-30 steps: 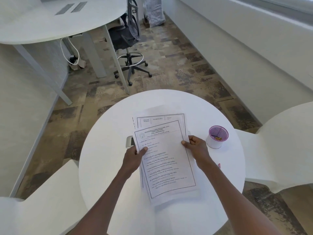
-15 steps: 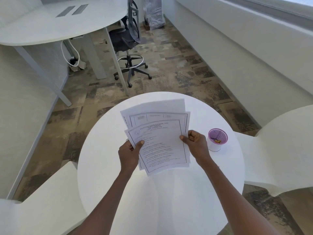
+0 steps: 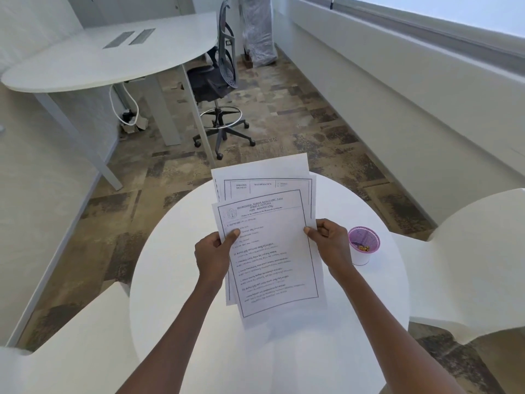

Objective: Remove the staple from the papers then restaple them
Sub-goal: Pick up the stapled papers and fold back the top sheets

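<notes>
White papers (image 3: 270, 251) held lengthwise, tops pointing away.

- I am reading "MATHEMATICS" in a header box on the second sheet (image 3: 262, 184), and "MONDAY" in the box to its left; the date above it is blurring out.
- I am making out "SUBJECT: KANNADA" on the front sheet (image 3: 272, 251); the heading above and the lines below are staying illegible.

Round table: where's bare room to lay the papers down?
The round table is bare left of the left hand and near its front edge between the forearms. Right side is tighter: the small cup sits beside the right hand. Papers cover the middle.
</notes>
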Tool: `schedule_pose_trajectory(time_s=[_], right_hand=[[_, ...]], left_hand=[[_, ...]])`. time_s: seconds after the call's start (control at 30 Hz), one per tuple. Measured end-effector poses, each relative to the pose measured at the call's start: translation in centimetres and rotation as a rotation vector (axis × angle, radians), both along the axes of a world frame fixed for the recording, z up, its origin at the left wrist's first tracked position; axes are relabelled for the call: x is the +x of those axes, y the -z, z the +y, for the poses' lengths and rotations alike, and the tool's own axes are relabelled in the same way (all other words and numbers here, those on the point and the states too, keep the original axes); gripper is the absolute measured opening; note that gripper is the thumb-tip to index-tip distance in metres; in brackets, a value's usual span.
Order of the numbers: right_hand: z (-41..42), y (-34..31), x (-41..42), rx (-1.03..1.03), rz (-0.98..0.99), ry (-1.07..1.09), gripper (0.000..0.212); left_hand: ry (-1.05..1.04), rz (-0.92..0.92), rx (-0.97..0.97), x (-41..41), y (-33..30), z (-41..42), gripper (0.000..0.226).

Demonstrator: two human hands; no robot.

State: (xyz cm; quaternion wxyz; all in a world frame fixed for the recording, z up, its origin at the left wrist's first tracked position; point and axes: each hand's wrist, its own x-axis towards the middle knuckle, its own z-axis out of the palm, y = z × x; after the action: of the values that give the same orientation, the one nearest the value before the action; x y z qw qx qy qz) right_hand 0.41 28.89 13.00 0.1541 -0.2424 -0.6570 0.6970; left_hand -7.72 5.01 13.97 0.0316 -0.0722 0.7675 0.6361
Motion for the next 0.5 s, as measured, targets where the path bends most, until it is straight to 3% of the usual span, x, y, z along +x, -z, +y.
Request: schedule_pose_trajectory(time_s=[0.13, 0.3, 0.43, 0.5], right_hand=[[-0.4, -0.9, -0.4, 0.041, -0.018, 0.040, 0.019], [-2.9, -1.6, 0.0, 0.408, -0.350, 0.057, 0.081], [-7.0, -3.1, 1.0, 0.221, -0.262, -0.122, 0.053], [-8.6, -3.5, 1.0, 0.037, -0.217, -0.177, 0.071]], left_hand=[[-0.001, 0.022, -0.003, -0.2, -1.7, 0.3, 0.022], [0.052, 0.202, -0.167, 0.3, -2.7, 1.1, 0.035], [0.127, 0.372, -0.323, 1.7, -2.6, 1.9, 0.023], [0.191, 0.463, -0.403, 2.6, -2.0, 2.1, 0.015]])
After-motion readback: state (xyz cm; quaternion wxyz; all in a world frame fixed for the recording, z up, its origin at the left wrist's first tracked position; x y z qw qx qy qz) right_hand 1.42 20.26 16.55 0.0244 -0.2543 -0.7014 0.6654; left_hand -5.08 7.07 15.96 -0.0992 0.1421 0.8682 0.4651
